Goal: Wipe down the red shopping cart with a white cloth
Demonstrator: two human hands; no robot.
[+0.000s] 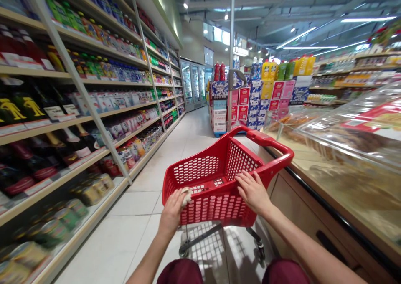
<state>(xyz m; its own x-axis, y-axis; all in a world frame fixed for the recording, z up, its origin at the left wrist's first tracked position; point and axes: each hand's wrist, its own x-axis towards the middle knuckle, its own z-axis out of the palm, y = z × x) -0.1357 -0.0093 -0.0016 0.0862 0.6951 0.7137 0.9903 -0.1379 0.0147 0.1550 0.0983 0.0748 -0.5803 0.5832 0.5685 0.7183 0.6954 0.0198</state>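
Note:
A red plastic shopping cart [216, 211] stands sideways right before me, its handle [275, 146] toward the right. My left hand [172, 211] is closed on a crumpled whitish cloth [187, 196], pressed against the top rim of the basket near its left end. Farther right, my right hand [252, 190] rests on the same rim below the handle, its fingers stretched out over the edge. The basket's floor shows through the opening and the wheels stand on the tiles.
Drink shelves [119, 85] run along the left. Stacked boxes [241, 104] topped with bottles stand beyond the cart, around a pole [232, 33]. On the right, a counter [319, 183] with clear food covers [351, 125] sits close to the cart. Glass-door coolers [192, 81] are at the back.

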